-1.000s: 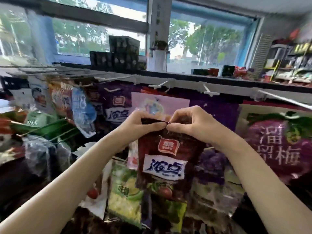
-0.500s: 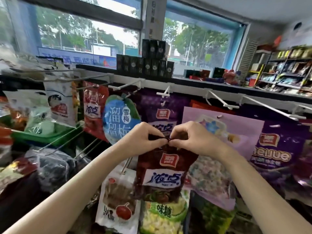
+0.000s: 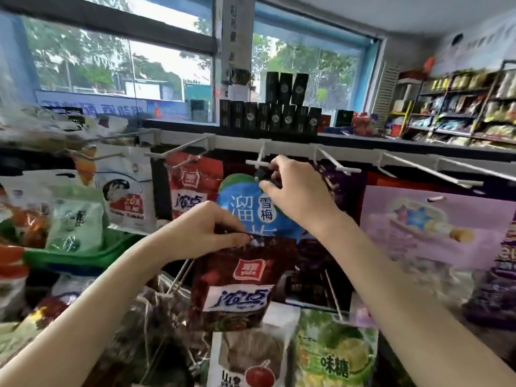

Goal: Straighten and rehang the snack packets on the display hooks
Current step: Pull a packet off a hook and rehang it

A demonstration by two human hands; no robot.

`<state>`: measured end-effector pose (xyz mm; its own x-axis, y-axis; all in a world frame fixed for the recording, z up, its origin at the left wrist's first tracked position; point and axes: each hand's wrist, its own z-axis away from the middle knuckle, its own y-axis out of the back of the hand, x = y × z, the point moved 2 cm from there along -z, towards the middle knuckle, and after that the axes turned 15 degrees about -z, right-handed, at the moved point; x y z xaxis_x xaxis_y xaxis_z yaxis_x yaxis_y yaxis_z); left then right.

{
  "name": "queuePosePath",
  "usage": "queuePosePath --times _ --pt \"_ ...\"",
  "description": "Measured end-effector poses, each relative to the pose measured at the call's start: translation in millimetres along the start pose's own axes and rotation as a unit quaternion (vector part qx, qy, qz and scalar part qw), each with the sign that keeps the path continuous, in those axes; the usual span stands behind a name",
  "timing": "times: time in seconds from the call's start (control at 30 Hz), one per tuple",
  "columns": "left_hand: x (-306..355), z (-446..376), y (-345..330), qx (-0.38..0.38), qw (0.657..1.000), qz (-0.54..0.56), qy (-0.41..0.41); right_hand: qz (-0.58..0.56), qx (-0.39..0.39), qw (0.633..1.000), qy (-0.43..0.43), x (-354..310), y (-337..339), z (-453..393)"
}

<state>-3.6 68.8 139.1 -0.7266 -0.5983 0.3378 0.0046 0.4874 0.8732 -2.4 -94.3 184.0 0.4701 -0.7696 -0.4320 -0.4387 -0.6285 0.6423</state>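
Head view, left hand point(image 3: 195, 233) pinching top edge of dark red snack packet point(image 3: 240, 283) hanging below the rail, right hand point(image 3: 293, 194) raised, fingers curled on the tip of a white display hook point(image 3: 259, 162), blue packet point(image 3: 248, 210) behind.

The packet point(image 3: 237, 283) is dark red with a red logo square and a white band of blue lettering. Behind it hangs a blue bag point(image 3: 245, 210) with white characters and a green top edge. The hooks point(image 3: 261, 160) are white. A pale purple bag point(image 3: 435, 224) shows a blue star.
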Motion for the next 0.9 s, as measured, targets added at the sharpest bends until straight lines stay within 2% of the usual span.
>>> queuePosePath --times 0.07,0.2,0.3,0.37,0.43,0.53,0.67,0.8,0.9 --pt "-18 9 14 0.02 1.0 0.012 -0.014 -0.018 0.003 0.999 -0.05 3 -20 -6" --pt "-38 15 38 0.089 0.991 0.095 0.001 -0.126 0.075 0.986 -0.076 0 -23 1" --pt "-36 10 45 0.084 0.989 0.113 -0.033 -0.146 0.075 0.985 -0.052 -13 -10 11" --pt "-31 6 48 0.063 0.991 0.096 -0.066 -0.156 0.047 0.986 -0.048 -20 2 15" --pt "-26 3 49 0.047 0.992 0.086 -0.083 -0.122 -0.025 0.99 -0.07 -22 13 19" --pt "-21 -5 45 0.061 0.991 0.087 -0.081 0.0 -0.124 0.986 -0.113 -15 24 31" --pt "-18 -27 37 0.102 0.992 0.052 -0.049 0.105 -0.124 0.974 -0.155 -1 40 44" --pt "-17 -51 31 0.209 0.969 0.124 0.035 0.191 -0.124 0.956 -0.183 6 61 49" --pt "-12 -61 27 0.226 0.961 0.146 0.062 0.203 -0.13 0.953 -0.186 5 64 48"
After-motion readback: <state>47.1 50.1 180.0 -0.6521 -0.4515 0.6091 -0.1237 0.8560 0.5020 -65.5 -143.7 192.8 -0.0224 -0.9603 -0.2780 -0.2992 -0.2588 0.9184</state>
